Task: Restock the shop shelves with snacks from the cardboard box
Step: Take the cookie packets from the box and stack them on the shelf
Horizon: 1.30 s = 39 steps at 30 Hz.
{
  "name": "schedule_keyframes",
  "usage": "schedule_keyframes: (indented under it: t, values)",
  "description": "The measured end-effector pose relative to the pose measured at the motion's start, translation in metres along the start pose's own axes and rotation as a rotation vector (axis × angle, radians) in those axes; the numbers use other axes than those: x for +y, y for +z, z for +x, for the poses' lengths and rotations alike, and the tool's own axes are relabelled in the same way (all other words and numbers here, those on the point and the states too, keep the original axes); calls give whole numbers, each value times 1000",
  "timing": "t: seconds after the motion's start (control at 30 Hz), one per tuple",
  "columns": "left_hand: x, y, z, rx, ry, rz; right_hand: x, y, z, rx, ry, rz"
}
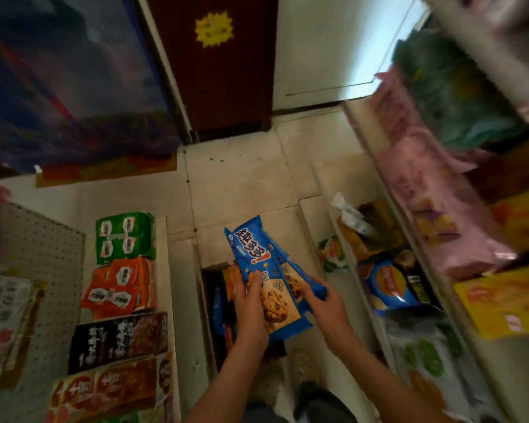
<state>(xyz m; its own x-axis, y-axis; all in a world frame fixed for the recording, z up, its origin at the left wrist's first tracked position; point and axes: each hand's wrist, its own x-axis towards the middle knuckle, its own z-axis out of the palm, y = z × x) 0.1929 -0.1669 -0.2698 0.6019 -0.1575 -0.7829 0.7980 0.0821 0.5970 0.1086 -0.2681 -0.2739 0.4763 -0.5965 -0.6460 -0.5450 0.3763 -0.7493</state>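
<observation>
Glossy plastic cookie packs (264, 270), matt perforated metal panel (43, 248), smooth tiled floor (242, 184).

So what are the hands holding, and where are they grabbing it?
Blue cookie packets. The left hand grips the front packet's lower left edge; the right hand holds the lower right end.
</observation>
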Motion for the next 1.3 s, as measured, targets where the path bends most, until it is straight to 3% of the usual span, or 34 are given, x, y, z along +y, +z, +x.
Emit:
schedule_keyframes:
  t: [0.17, 0.4, 0.63, 1.17, 1.3]
  values:
    - [-16, 21, -48, -11, -68, 151, -8, -52, -65, 162, -77, 154]
    - [-40, 54, -138, -222, -144, 312, 22, -114, -160, 406, -114, 361]
    - [-123, 51, -207, -522, -249, 522, 87, -160, -264, 635, -147, 631]
    - [-307, -35, -410, -837, -248, 689, 259, -246, -495, 861, -294, 785]
    - [-332, -53, -458, -919, -176, 757, 293, -259, -539, 915, -327, 875]
